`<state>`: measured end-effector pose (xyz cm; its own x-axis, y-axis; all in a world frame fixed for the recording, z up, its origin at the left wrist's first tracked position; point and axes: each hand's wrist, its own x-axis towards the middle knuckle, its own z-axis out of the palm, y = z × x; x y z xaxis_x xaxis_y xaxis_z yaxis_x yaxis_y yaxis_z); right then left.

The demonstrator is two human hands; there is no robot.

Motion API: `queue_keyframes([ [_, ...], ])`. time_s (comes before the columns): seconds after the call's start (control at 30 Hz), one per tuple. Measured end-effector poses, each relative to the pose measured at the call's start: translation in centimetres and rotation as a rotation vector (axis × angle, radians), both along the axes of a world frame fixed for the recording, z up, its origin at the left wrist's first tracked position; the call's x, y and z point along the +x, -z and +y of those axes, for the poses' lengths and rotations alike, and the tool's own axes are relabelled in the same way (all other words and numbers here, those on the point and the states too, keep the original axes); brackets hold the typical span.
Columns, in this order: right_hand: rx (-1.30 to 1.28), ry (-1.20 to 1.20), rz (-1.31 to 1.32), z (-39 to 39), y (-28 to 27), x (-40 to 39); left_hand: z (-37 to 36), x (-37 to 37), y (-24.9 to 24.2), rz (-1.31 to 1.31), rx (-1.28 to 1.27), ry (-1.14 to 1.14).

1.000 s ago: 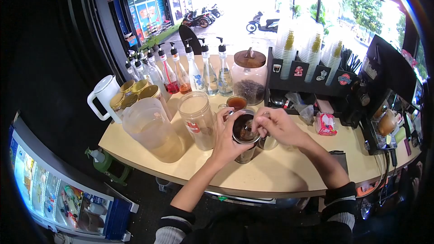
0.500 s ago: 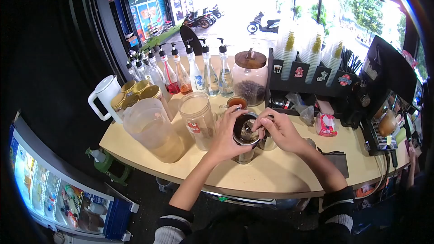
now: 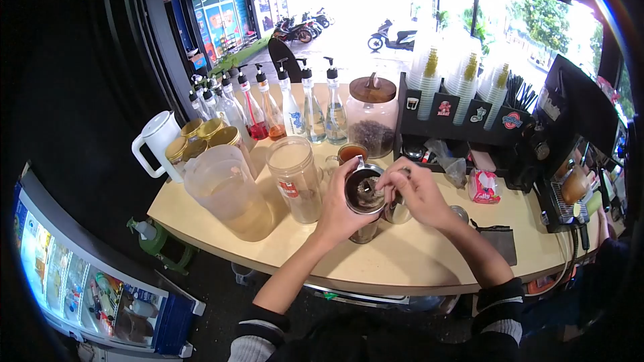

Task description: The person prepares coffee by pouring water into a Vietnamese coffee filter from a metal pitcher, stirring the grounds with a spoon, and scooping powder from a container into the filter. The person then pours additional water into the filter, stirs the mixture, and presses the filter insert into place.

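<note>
My left hand [image 3: 339, 198] wraps around the side of a metal cup [image 3: 365, 231] near the front of the counter. Its mouth is tilted towards me and shows a dark interior with a brownish, blurred content. Over the right side of the rim, my right hand [image 3: 412, 191] is closed in a pinch, fingertips at the opening; whatever they grip is too small to make out. Close behind stands a glass mug of amber drink [image 3: 352, 153]. A tall clear jar with a red label [image 3: 295, 184] is just left of my left hand.
A frosted pitcher [image 3: 225, 194], a white jug [image 3: 159, 139] and gold-lidded jars [image 3: 213, 133] stand left. Pump bottles [image 3: 313, 117] and a wooden-lidded jar [image 3: 371, 121] line the back. On the right are a cup rack [image 3: 463, 117], a tissue pack [image 3: 484, 186] and a coffee machine [image 3: 570, 181].
My right hand has shifted slightly at the cup's mouth, its fingers curling more. A small pale tab now shows at the far rim. My left hand keeps its hold.
</note>
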<state>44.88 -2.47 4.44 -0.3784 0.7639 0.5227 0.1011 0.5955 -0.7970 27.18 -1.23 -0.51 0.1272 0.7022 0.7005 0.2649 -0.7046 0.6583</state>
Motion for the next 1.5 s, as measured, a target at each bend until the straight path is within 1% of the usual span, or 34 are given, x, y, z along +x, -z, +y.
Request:
queue_keyframes([
  [0.03,0.043,0.012,0.090,0.2,-0.2,-0.1,0.2,-0.4,-0.1,0.033,-0.005,0.013],
  [0.13,-0.020,-0.044,0.050,0.1,-0.1,0.1,0.7,-1.4,-0.1,0.064,-0.050,0.068],
  [0.2,-0.050,-0.057,0.017,-0.2,0.0,0.1,0.6,-2.0,-0.6,0.268,-0.029,0.023],
  [0.23,-0.033,-0.034,0.014,-0.1,0.0,0.2,0.6,-2.2,-0.8,0.268,-0.029,0.023],
  [0.27,-0.016,-0.011,0.011,-0.1,0.0,0.3,0.7,-2.4,-0.9,0.287,-0.034,0.084],
  [0.3,-0.056,-0.017,0.035,-0.2,-0.1,0.2,0.8,-2.4,-1.0,0.304,-0.040,0.143],
  [0.33,-0.057,-0.020,0.034,-0.2,0.0,0.2,0.8,-2.5,-0.9,0.304,-0.041,0.140],
  [0.4,-0.139,-0.077,-0.075,-0.3,0.2,0.4,1.0,-2.6,-0.8,0.276,-0.066,0.214],
  [0.43,-0.140,-0.077,-0.075,-0.2,0.0,0.4,1.1,-2.5,-0.8,0.276,-0.068,0.214],
  [0.5,-0.100,-0.034,-0.044,-0.1,-1.0,0.4,1.1,-2.2,-0.7,0.194,-0.050,0.267],
  [0.53,-0.101,-0.034,-0.043,-0.1,-1.2,0.4,1.1,-2.0,-0.6,0.194,-0.052,0.267],
  [0.6,-0.155,-0.093,-0.209,-0.1,-1.7,0.5,1.0,-1.5,-0.2,0.199,-0.025,0.149],
  [0.63,-0.102,-0.056,-0.286,-0.3,-2.3,0.4,0.9,-1.1,0.0,0.199,-0.024,0.150],
  [0.7,-0.056,-0.011,-0.308,-0.1,-3.5,0.2,0.7,-0.6,0.5,0.015,-0.170,0.097],
  [0.73,-0.011,0.035,-0.330,0.0,-3.8,0.2,0.8,-0.6,0.7,0.016,-0.170,0.099],
  [0.77,0.101,0.066,-0.324,0.5,-3.5,0.2,1.1,-0.7,0.9,0.055,-0.144,0.084],
  [0.8,0.102,0.067,-0.324,0.4,-3.8,0.2,1.2,-0.8,1.0,0.095,-0.118,0.069],
  [0.87,0.156,0.061,-0.465,0.1,-4.7,0.0,1.3,-1.2,0.5,0.132,-0.155,0.108],
  [0.93,0.105,0.086,-0.438,0.1,-5.2,-0.1,1.7,-1.7,0.1,0.171,-0.197,0.147],
  [1.0,0.054,0.110,-0.411,0.2,-5.1,-0.1,2.3,-2.1,-0.1,0.195,-0.122,0.255],
  [1.07,0.085,0.006,-0.370,0.6,-4.2,-0.1,2.8,-2.5,-0.6,0.242,-0.085,0.278],
  [1.1,0.087,0.021,-0.363,0.5,-4.1,-0.1,2.9,-2.6,-0.8,0.289,-0.048,0.304],
  [1.13,0.089,0.020,-0.363,0.6,-4.1,-0.2,2.9,-2.7,-0.8,0.289,-0.048,0.302],
  [1.2,0.027,0.038,-0.320,0.7,-4.2,-0.2,2.9,-2.9,-0.6,0.258,-0.145,0.345],
  [1.23,0.027,0.035,-0.321,0.6,-4.2,-0.2,2.9,-2.9,-0.6,0.257,-0.145,0.343],
  [1.3,-0.086,-0.046,-0.370,0.3,-4.1,-0.2,2.8,-2.9,-0.7,0.232,-0.162,0.353],
  [1.33,-0.087,-0.045,-0.370,0.5,-4.1,-0.2,2.8,-2.8,-0.8,0.232,-0.163,0.355],
  [1.4,0.003,0.069,-0.288,1.0,-4.0,-0.1,2.6,-2.7,-0.8,0.248,-0.161,0.340],
  [1.47,-0.017,0.047,-0.323,0.8,-4.1,-0.1,2.3,-2.6,-0.9,0.256,-0.155,0.312],
  [1.5,-0.046,-0.009,-0.312,0.6,-3.7,-0.1,2.3,-2.4,-1.0,0.262,-0.149,0.285],
])
